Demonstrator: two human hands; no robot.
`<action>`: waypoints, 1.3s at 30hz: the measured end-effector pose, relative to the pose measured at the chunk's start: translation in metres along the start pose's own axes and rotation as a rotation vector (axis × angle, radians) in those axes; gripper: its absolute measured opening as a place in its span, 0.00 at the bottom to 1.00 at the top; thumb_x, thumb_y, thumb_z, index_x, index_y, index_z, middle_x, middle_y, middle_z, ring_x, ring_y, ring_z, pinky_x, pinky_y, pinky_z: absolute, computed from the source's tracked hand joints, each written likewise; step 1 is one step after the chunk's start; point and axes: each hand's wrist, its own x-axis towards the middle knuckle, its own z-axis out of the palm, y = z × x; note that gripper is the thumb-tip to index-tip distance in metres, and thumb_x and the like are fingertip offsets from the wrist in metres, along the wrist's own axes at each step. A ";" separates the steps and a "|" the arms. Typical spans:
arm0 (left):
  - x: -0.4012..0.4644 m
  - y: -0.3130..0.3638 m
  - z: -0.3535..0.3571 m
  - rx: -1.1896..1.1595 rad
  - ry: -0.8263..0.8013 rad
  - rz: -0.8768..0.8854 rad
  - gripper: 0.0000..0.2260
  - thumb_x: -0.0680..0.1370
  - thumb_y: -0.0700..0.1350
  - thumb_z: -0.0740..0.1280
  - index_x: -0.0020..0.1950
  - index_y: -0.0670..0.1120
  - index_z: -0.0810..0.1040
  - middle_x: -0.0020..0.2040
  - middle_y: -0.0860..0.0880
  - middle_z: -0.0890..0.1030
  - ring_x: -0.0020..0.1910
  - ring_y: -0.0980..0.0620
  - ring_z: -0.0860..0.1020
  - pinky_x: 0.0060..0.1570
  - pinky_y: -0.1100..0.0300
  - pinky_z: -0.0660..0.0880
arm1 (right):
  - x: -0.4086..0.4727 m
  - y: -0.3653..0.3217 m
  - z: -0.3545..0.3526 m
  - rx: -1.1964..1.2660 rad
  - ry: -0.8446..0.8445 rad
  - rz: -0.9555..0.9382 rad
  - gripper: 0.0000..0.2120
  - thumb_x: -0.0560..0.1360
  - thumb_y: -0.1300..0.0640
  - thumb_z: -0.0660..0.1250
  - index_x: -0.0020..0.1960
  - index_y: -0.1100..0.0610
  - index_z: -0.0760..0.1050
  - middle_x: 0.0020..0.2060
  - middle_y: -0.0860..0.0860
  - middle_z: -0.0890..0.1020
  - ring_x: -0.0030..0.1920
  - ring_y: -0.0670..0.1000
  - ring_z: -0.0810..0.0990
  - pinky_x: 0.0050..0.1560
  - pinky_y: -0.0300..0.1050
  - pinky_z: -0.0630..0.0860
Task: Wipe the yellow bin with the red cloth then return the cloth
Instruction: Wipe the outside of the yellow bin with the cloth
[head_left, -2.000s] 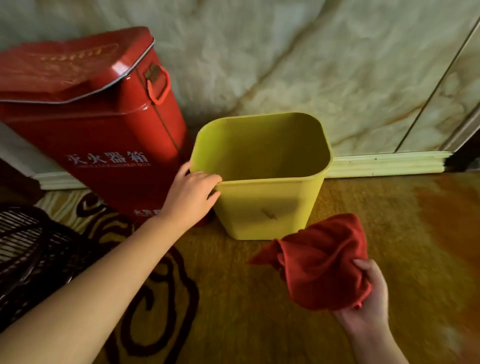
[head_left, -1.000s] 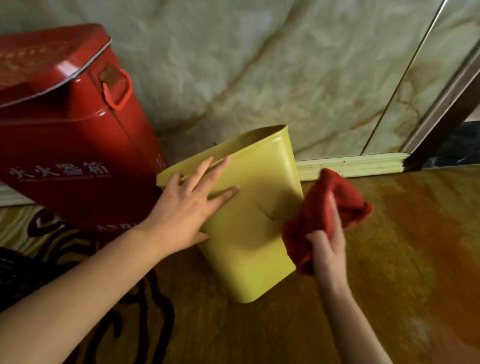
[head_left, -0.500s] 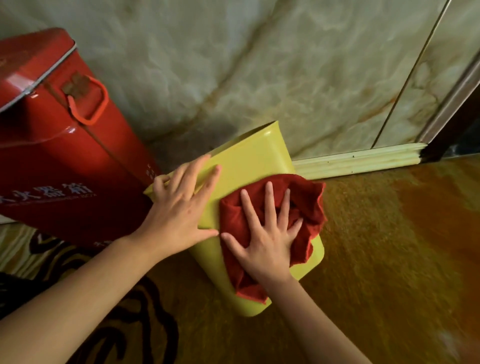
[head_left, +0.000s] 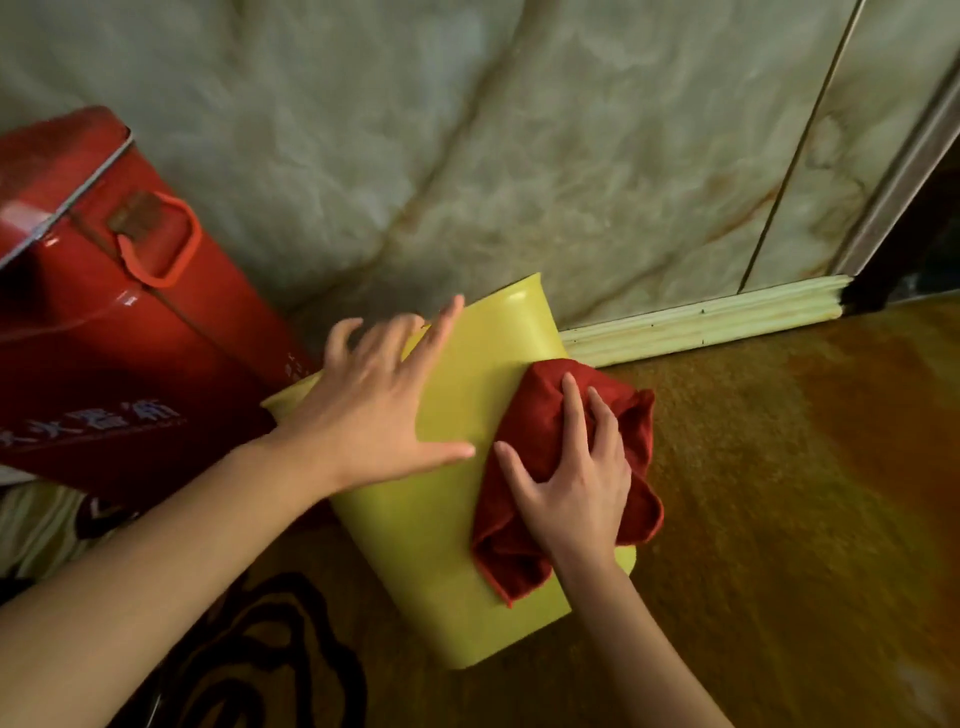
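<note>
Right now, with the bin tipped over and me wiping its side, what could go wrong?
The yellow bin is tilted and steadied only by your flat left hand, so a harder push could make it slide or roll. The red cloth is bunched under your right hand and overhangs the bin's edge, so it may miss patches or slip off.

red box (head_left: 104, 338) cut off at left edge, yellow bin (head_left: 447, 545) opening hidden, left hand (head_left: 374, 410) fingers blurred

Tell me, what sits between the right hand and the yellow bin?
The red cloth, pressed flat under the right hand against the yellow bin, seen in the head view.
</note>
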 end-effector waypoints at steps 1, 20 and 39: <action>0.021 0.013 -0.006 -0.105 0.014 -0.042 0.49 0.62 0.70 0.60 0.74 0.48 0.45 0.62 0.40 0.73 0.62 0.41 0.71 0.60 0.45 0.66 | -0.007 0.001 0.000 -0.024 0.008 -0.016 0.40 0.66 0.31 0.60 0.74 0.45 0.56 0.70 0.57 0.67 0.68 0.59 0.68 0.61 0.61 0.68; 0.037 0.011 -0.030 -1.082 0.359 -0.229 0.14 0.69 0.41 0.67 0.48 0.59 0.79 0.41 0.63 0.82 0.42 0.65 0.78 0.45 0.71 0.72 | 0.007 0.002 -0.043 0.041 -0.004 -0.305 0.33 0.72 0.32 0.54 0.74 0.42 0.53 0.74 0.48 0.63 0.73 0.49 0.62 0.68 0.50 0.64; 0.012 0.006 -0.042 -0.805 0.079 -0.153 0.05 0.70 0.43 0.68 0.43 0.48 0.74 0.38 0.48 0.79 0.36 0.51 0.75 0.40 0.54 0.70 | -0.008 0.065 -0.043 0.347 -0.231 0.319 0.33 0.71 0.35 0.48 0.74 0.46 0.55 0.75 0.48 0.60 0.74 0.50 0.59 0.68 0.47 0.56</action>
